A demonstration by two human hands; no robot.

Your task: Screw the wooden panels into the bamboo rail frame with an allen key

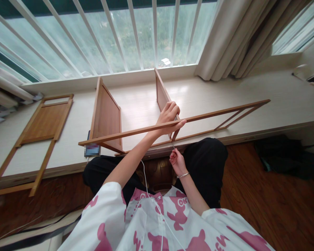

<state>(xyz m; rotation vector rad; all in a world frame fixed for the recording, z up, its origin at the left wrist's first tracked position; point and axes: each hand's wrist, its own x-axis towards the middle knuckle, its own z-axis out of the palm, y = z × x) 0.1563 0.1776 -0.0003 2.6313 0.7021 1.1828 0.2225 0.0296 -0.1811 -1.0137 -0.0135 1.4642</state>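
My left hand [169,116] is closed round the top rail of a long wooden ladder-like side frame [219,112], where it meets an upright wooden shelf panel [161,92]. The frame spans from a second upright panel [107,116] on the left to the far right, resting on a pale window ledge [277,97]. Below the ledge's edge, my right hand [177,161] pinches a thin metal tool [173,146], a small key or driver, pointed up at the frame's lower rail. A bracelet sits on that wrist.
Another wooden side frame with a panel [39,129] lies flat on the ledge at left. A small dark object [92,149] sits at the ledge's front edge. Curtains [232,38] hang at the right of the barred window. A dark bundle [288,158] lies on the wood floor.
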